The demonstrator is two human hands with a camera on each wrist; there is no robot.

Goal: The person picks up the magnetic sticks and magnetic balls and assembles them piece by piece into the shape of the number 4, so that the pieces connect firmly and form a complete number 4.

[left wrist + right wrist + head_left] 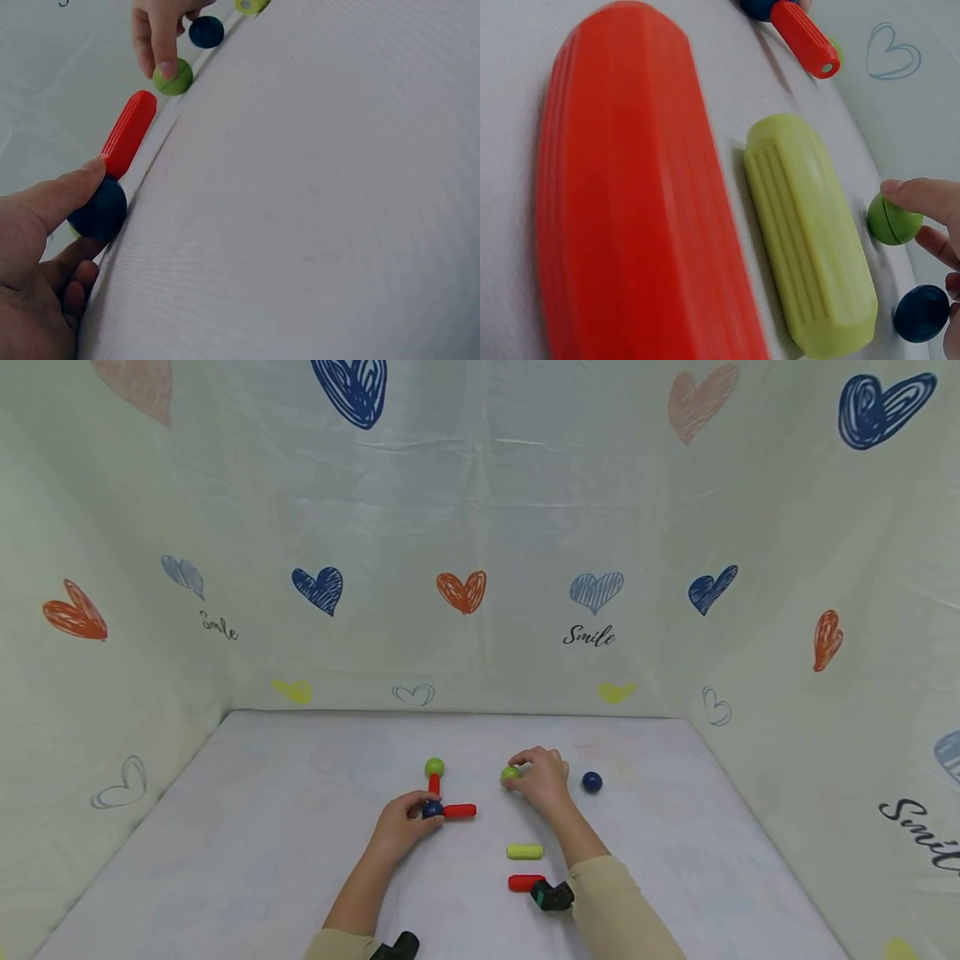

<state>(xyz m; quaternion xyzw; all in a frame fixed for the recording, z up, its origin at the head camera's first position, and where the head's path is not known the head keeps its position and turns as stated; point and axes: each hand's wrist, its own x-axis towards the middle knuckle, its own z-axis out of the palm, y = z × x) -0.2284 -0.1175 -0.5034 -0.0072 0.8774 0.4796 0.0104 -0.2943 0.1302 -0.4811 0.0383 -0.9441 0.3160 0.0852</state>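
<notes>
My left hand (396, 831) grips a dark blue ball (432, 810) between thumb and fingers, low over the white table. One red rod (461, 811) juts from this ball to the right, and a second red rod (434, 785) runs away from me to a green ball (434, 767) at its far end. Off to the right, my right hand (545, 782) pinches a separate green ball (894, 220) with thumb and fingertips. A groove line circles that ball in the right wrist view. Beyond the right hand's outer side lies another dark blue ball (592, 782).
Nearer to me on the table (225, 860) lie a yellow-green ribbed rod (524, 852) and a loose red rod (525, 883), partly behind the black right wrist camera (552, 896). A white curtain (480, 510) printed with hearts encloses the back and sides.
</notes>
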